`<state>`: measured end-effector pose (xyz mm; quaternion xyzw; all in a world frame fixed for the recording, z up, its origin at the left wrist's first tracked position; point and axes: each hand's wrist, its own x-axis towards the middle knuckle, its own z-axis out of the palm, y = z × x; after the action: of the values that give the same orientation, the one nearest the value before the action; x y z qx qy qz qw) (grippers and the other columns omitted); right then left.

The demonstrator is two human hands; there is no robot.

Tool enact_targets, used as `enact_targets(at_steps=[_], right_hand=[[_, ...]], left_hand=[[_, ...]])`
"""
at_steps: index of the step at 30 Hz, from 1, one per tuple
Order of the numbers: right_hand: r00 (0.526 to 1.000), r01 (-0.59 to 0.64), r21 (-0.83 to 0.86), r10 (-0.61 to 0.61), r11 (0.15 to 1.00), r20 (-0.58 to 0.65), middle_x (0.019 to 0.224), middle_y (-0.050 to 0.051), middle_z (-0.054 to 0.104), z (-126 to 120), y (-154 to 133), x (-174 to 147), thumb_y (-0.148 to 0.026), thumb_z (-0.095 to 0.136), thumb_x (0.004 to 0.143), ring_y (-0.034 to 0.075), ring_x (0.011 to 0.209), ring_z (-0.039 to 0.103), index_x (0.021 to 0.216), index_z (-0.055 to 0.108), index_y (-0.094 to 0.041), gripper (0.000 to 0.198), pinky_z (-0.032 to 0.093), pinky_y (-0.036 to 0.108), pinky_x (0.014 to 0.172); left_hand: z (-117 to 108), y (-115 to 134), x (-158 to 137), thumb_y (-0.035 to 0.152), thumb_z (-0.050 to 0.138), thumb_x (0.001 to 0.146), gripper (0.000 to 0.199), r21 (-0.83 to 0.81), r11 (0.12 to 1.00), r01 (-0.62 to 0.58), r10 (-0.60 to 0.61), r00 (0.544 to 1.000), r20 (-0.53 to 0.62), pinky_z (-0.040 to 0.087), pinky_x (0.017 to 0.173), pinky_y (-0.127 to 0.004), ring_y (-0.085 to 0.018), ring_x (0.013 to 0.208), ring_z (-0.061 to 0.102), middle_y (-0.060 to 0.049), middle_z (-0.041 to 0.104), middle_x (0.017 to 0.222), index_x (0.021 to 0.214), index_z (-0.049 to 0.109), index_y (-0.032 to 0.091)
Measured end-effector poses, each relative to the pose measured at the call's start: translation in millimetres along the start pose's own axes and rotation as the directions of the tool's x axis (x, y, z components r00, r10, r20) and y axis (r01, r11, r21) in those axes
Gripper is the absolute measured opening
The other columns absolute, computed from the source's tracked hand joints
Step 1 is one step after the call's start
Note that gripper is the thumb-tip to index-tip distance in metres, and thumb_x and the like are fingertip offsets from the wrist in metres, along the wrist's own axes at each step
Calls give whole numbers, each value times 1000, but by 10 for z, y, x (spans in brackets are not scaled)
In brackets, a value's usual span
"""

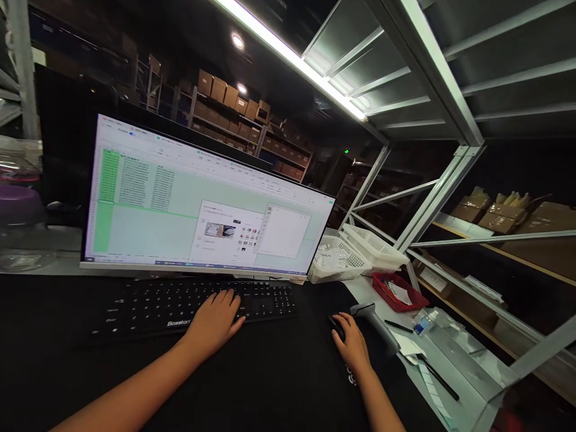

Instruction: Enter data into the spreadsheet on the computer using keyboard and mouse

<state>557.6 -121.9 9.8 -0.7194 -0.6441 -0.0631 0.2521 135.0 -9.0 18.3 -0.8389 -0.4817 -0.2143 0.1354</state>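
Note:
My left hand (215, 320) lies over the right part of a black keyboard (153, 306), fingers stretched across the keys and thumb out to the side. A black computer mouse (336, 328) is under my right hand (352, 342), whose fingers curve over it on the black desk mat (270, 384). Behind the keyboard stands a wide monitor (148, 240) showing a spreadsheet with a green column and two smaller windows. Just right of my right hand lies a grey barcode scanner (378, 326).
White plastic baskets (333, 270) and a red tray (398, 291) with papers stand right of the monitor. A small bottle (425, 323), a black pen (438, 378) and label strips (432, 390) lie nearer. Metal shelving (443, 198) rises at the right; boxes (225, 93) fill racks behind.

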Motion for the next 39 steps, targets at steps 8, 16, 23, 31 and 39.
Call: enact_targets(at_steps=[8,16,23,31,39], right_hand=[[1000,2,22,-1,1000,-13,149,10,62,9,7,0,-31,55,93,27,132,66,134,71,-26,44,53,42,114],[1000,23,94,-21,995,-23,145,10,66,7,8,10,-26,56,90,26,134,65,149,59,-24,59,50,43,117],[1000,20,61,-18,998,-22,149,11,63,3,1,-1,-25,56,90,27,136,64,136,68,-24,47,49,43,118],[1000,9,48,-9,999,7,150,11,62,-29,-20,1,-26,55,91,27,136,63,133,70,-23,45,48,42,119],[1000,6,40,-6,999,-12,149,11,62,-16,-18,-6,-26,56,90,26,137,63,138,67,-23,49,48,42,120]], left_hand=[[-1,5,4,37,57,99,44,16,1000,-3,3,1000,1,49,111,-52,-38,128,64,-23,67,141,129,72,9],[21,-9,9,38,54,99,45,32,999,-12,12,1000,9,49,111,-52,-37,127,64,-23,67,140,129,72,10],[72,-37,9,41,52,99,47,29,999,-20,20,1000,-6,50,111,-51,-37,128,64,-23,67,140,130,71,11],[129,-50,1,41,51,100,47,18,999,-29,29,999,-44,50,111,-53,-37,128,63,-24,66,141,128,71,9],[117,-54,-1,41,50,100,48,-20,1000,-19,19,999,-38,49,111,-53,-39,129,63,-26,65,141,129,71,8]])
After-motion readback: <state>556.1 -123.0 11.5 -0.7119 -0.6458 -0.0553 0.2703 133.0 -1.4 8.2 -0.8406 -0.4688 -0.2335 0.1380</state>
